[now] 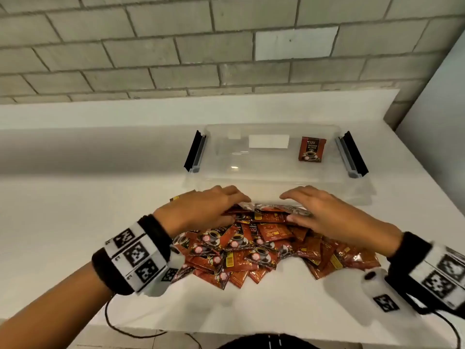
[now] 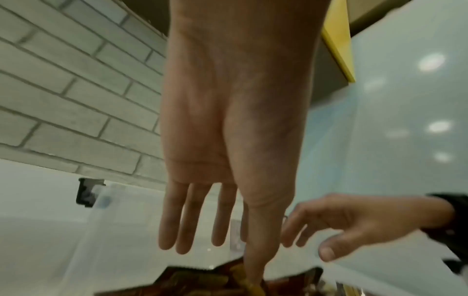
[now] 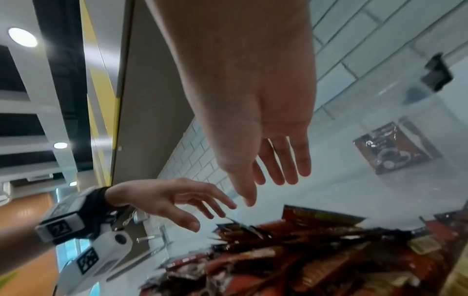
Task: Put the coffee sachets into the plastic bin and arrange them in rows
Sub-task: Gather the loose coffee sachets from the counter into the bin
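A heap of red coffee sachets (image 1: 264,248) lies on the white counter in front of the clear plastic bin (image 1: 239,157). One sachet (image 1: 312,149) stands inside the bin at its back right; it also shows in the right wrist view (image 3: 395,148). My left hand (image 1: 226,202) and right hand (image 1: 299,206) hover side by side over the heap's far edge, next to the bin's near wall. The fingers of both are stretched out. In the left wrist view the left hand (image 2: 220,230) has its thumb down on the sachets (image 2: 228,280). The right hand (image 3: 276,166) holds nothing.
The bin has black clip handles at its left (image 1: 195,154) and right (image 1: 352,154) ends. A grey brick wall (image 1: 176,46) rises behind the counter (image 1: 75,210). The counter's front edge (image 1: 226,328) runs close below the heap, with a black cable (image 1: 113,326) hanging over it.
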A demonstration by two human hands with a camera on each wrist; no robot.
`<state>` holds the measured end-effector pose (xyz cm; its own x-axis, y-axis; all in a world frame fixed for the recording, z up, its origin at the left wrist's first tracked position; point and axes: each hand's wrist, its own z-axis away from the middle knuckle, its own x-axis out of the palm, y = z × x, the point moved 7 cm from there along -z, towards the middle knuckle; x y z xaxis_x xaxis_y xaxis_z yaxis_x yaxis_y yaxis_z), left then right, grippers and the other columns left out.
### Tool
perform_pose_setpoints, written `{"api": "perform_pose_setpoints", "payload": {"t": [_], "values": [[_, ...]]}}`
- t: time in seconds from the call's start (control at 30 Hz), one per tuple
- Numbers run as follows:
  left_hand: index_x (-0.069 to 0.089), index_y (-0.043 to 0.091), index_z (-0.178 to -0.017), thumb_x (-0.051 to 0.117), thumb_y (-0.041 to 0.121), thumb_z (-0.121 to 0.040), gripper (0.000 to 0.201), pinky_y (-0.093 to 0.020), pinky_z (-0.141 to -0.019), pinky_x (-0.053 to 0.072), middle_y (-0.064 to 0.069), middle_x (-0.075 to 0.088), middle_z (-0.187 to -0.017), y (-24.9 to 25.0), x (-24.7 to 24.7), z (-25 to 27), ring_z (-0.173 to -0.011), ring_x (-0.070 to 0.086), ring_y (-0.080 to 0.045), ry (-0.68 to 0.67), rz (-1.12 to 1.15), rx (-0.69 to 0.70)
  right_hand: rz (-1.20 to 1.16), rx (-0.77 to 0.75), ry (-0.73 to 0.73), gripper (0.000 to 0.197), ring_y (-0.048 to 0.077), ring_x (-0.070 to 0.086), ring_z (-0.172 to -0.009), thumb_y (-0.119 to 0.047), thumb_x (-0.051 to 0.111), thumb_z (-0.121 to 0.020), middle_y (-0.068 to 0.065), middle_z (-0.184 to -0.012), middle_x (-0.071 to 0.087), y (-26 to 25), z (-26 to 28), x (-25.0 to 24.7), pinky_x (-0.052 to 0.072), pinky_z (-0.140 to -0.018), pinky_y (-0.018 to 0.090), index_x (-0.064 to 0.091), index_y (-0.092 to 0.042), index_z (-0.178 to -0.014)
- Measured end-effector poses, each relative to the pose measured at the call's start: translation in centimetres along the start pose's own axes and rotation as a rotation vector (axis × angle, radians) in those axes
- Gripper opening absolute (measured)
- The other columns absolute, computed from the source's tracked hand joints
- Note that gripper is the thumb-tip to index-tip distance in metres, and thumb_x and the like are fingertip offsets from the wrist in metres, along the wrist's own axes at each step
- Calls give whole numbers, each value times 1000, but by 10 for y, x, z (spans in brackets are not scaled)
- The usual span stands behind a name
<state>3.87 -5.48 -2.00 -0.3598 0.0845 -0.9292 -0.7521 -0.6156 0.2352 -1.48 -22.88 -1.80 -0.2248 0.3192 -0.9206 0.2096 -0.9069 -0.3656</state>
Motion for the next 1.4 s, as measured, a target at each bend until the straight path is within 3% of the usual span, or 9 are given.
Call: {"api": "perform_pose_setpoints", "payload": {"t": [0.13, 0.3, 0.6, 0.77, 0.9, 1.03, 1.17, 1.3, 1.4], "values": [[21, 29, -147, 51, 26, -95, 60, -35, -96, 46, 4, 34, -147, -3, 18, -15, -120, 47, -21, -67, -147, -14, 78, -14, -97, 50, 11, 36, -130, -39, 47, -96, -5, -141, 39, -1, -16, 15, 35, -105, 25, 32, -27, -142], [37, 25, -142, 52, 19, -95, 50, -34, -87, 52, -2, 55, -128, -7, 18, -22, -105, 60, -20, 24, -191, 63, 120, -39, -141, 54, 13, 41, -125, -46, 46, -95, -4, -137, 42, 1, -29, 25, 39, -102, 28, 28, -30, -143], [61, 16, -120, 61, 11, -89, 32, -25, -75, 55, 3, 71, -98, -19, -72, -4, -83, 67, -7, 199, 9, 129, 271, -112, -187, 51, 18, 45, -122, -37, 41, -99, 1, -139, 45, -7, -40, 38, 42, -97, 29, 23, -30, -146], [62, 14, -123, 61, 11, -89, 34, -28, -77, 55, -1, 71, -107, -24, -132, 6, -88, 67, -10, 300, 14, 105, 499, -156, -198, 49, 26, 51, -116, -18, 37, -99, 10, -140, 45, -16, -40, 48, 47, -89, 35, 24, -15, -147], [63, 15, -121, 62, 12, -89, 32, -8, -66, 41, 2, 70, -104, -41, -154, -12, -70, 55, 7, 344, -40, 86, 568, -175, -174, 56, 28, 51, -115, 2, 44, -92, 12, -132, 48, -23, -36, 41, 47, -88, 36, 24, -8, -144], [65, 16, -116, 61, 15, -89, 27, -4, -61, 34, 2, 70, -104, -62, -155, -46, -70, 51, 2, 298, -68, 38, 573, -151, -121, 49, 25, 57, -101, 5, 44, -89, 7, -114, 57, -24, -37, 26, 49, -78, 35, 35, -11, -134], [65, 18, -113, 61, 16, -88, 26, -17, -64, 44, 1, 69, -104, -77, -138, -80, -83, 58, -10, 121, -60, -38, 520, -98, -126, 50, 23, 58, -88, 9, 48, -84, 4, -99, 58, -21, -35, 15, 47, -69, 33, 40, -14, -128], [55, 14, -121, 62, 16, -88, 34, -38, -78, 56, -3, 66, -110, -88, -112, -104, -90, 66, -25, -77, 10, -131, 451, -62, -85, 41, 18, 58, -76, -5, 51, -92, -5, -78, 51, -19, -36, -8, 49, -63, 31, 42, -20, -129], [46, 12, -122, 59, 11, -89, 36, -42, -80, 56, -8, 61, -113, -96, -92, -118, -95, 66, -33, -201, 94, -206, 211, -50, -89, 29, 12, 57, -66, -19, 46, -97, -4, -76, 58, -22, -28, -36, 49, -62, 27, 48, -24, -126]]}}
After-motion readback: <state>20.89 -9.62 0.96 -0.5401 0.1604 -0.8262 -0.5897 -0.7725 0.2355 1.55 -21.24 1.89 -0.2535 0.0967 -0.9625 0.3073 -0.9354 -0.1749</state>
